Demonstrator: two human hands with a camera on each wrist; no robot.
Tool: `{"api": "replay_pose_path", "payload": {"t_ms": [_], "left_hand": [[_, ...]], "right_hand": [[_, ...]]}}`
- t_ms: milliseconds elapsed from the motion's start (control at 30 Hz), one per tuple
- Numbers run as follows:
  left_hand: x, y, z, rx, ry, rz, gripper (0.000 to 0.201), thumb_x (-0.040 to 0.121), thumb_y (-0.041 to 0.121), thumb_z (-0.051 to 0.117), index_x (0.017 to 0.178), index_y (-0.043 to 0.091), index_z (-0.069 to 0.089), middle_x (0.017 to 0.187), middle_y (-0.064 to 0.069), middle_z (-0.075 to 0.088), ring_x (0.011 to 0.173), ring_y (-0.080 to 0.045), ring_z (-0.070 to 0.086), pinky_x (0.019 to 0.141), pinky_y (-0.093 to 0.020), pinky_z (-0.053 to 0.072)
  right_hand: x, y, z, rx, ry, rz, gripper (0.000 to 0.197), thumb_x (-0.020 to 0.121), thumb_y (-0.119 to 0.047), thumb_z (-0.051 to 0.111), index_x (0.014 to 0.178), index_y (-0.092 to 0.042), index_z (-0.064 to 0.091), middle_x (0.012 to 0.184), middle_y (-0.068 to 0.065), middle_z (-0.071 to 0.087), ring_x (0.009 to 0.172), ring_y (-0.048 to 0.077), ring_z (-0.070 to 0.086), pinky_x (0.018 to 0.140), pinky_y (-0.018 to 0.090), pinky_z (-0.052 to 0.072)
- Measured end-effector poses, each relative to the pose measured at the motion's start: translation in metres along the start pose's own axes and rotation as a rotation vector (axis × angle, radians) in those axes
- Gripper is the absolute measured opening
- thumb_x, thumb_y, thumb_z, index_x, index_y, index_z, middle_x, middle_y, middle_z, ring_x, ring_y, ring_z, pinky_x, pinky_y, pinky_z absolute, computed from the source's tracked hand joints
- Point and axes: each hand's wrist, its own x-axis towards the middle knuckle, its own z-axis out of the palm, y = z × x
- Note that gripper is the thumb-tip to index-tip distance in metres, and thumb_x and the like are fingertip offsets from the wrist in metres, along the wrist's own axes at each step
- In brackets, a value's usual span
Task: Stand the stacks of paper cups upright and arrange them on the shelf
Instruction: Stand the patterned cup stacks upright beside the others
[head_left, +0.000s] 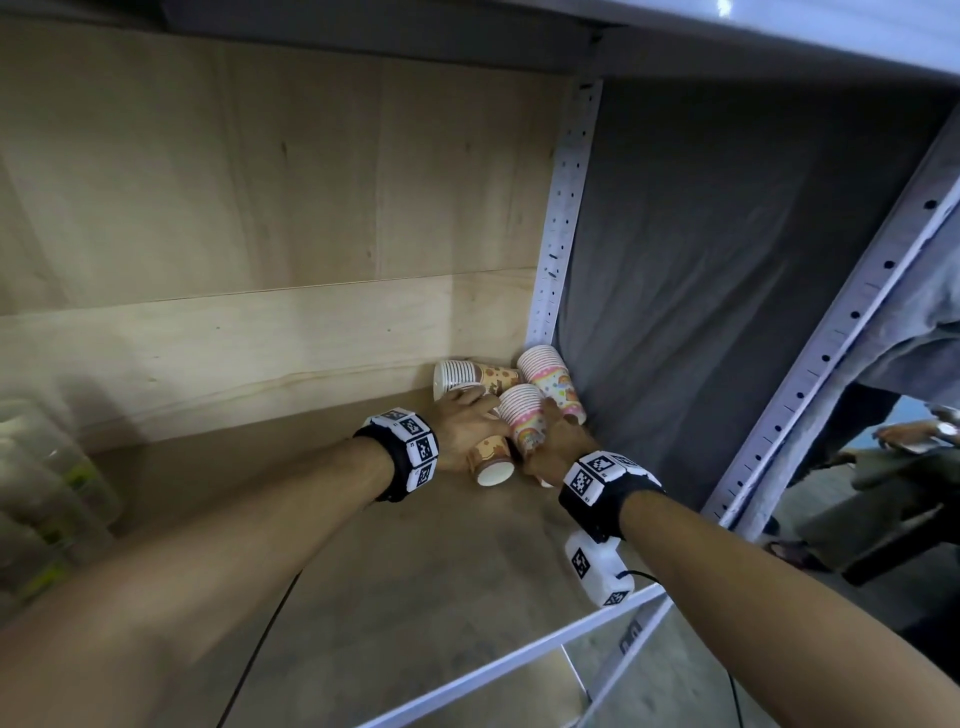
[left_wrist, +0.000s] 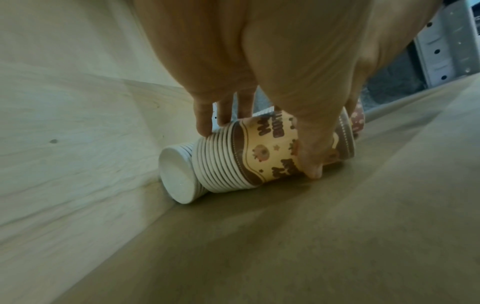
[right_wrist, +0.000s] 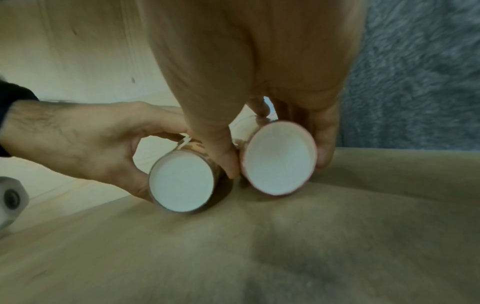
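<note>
On the brown shelf, in its corner, our left hand curled its fingers round a lying brown cup stack, and just right of them our right hand gripped a lying pink cup stack.

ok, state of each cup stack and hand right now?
near brown stack: on its side, left hand grips it
near pink stack: on its side, right hand grips it
far brown stack: on its side against back wall
far pink stack: on its side by grey cloth
</note>
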Motion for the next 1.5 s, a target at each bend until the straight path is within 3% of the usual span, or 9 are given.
{"api": "replay_pose_path", "payload": {"t_ms": [300,433,533,667,967,1100,1233,1433,1500], "left_hand": [[-0.009,-0.007,-0.009,-0.176,0.018,-0.048,0.066,0.067,0.045,0.077,0.126,0.028,0.054,0.122,-0.001,0.048,0.106,-0.025,0.053,0.087,-0.042,0.050],[-0.018,-0.012,-0.018,-0.279,0.097,-0.116,0.062,0.070,0.040,0.078,0.124,0.021,0.055,0.118,0.003,0.055,0.105,-0.022,0.056,0.081,-0.027,0.045],[-0.027,-0.015,-0.025,-0.375,0.203,-0.222,0.052,0.074,0.041,0.074,0.118,0.020,0.054,0.109,0.006,0.063,0.098,-0.020,0.062,0.070,-0.022,0.038],[-0.040,-0.021,-0.035,-0.600,0.210,-0.359,0.056,0.064,0.055,0.073,0.109,0.030,0.050,0.100,0.007,0.067,0.087,-0.020,0.063,0.073,-0.032,0.054],[-0.091,-0.046,-0.065,-0.733,0.071,-0.503,0.053,0.063,0.033,0.078,0.106,0.032,0.047,0.101,-0.002,0.064,0.090,-0.024,0.065,0.074,-0.040,0.059],[-0.122,-0.061,-0.074,-0.717,-0.009,-0.552,0.050,0.071,0.029,0.076,0.113,0.030,0.049,0.108,0.001,0.060,0.095,-0.022,0.061,0.067,-0.030,0.052],[-0.155,-0.073,-0.080,-0.732,-0.027,-0.646,0.049,0.073,0.023,0.076,0.114,0.026,0.050,0.115,-0.001,0.058,0.102,-0.022,0.060,0.075,-0.037,0.058],[-0.204,-0.088,-0.085,-0.838,-0.128,-0.831,0.034,0.077,0.008,0.074,0.100,0.018,0.052,0.119,-0.006,0.054,0.107,-0.028,0.061,0.088,-0.046,0.058],[-0.218,-0.094,-0.088,-0.801,-0.154,-0.858,0.044,0.074,0.008,0.075,0.109,0.019,0.051,0.121,-0.007,0.051,0.107,-0.028,0.060,0.084,-0.044,0.059]], "right_hand": [[-0.005,-0.014,-0.015,0.088,0.044,-0.013,0.095,0.078,-0.047,0.069,0.151,-0.021,0.015,0.149,0.014,0.030,0.133,0.036,0.042,0.107,0.045,0.040],[-0.008,-0.022,-0.027,0.129,0.102,-0.040,0.088,0.074,-0.058,0.068,0.144,-0.021,0.029,0.147,0.013,0.034,0.128,0.039,0.047,0.104,0.047,0.043],[-0.014,-0.032,-0.034,0.156,0.184,-0.049,0.059,0.086,-0.043,0.059,0.135,-0.015,0.040,0.140,0.014,0.043,0.124,0.037,0.050,0.102,0.044,0.045],[-0.023,-0.049,-0.047,0.080,0.203,-0.109,0.056,0.081,-0.037,0.064,0.128,-0.015,0.046,0.129,0.014,0.051,0.118,0.036,0.055,0.098,0.042,0.048],[-0.028,-0.102,-0.060,-0.049,0.113,-0.255,0.050,0.078,-0.029,0.071,0.120,-0.014,0.050,0.114,0.010,0.059,0.106,0.031,0.059,0.076,0.032,0.046],[-0.034,-0.135,-0.055,-0.021,0.062,-0.335,0.045,0.078,-0.027,0.070,0.115,-0.009,0.053,0.111,0.013,0.060,0.102,0.034,0.061,0.084,0.039,0.052],[-0.035,-0.161,-0.047,-0.027,0.021,-0.381,0.056,0.058,-0.040,0.061,0.102,-0.005,0.058,0.093,0.013,0.061,0.092,0.032,0.065,0.070,0.030,0.048],[-0.055,-0.203,-0.043,0.015,-0.043,-0.497,0.041,0.076,-0.024,0.072,0.109,-0.011,0.052,0.107,0.009,0.058,0.099,0.030,0.059,0.083,0.041,0.054],[-0.061,-0.217,-0.039,0.006,-0.072,-0.550,0.043,0.078,-0.024,0.071,0.114,-0.010,0.053,0.114,0.010,0.057,0.103,0.029,0.057,0.086,0.039,0.052]]}}
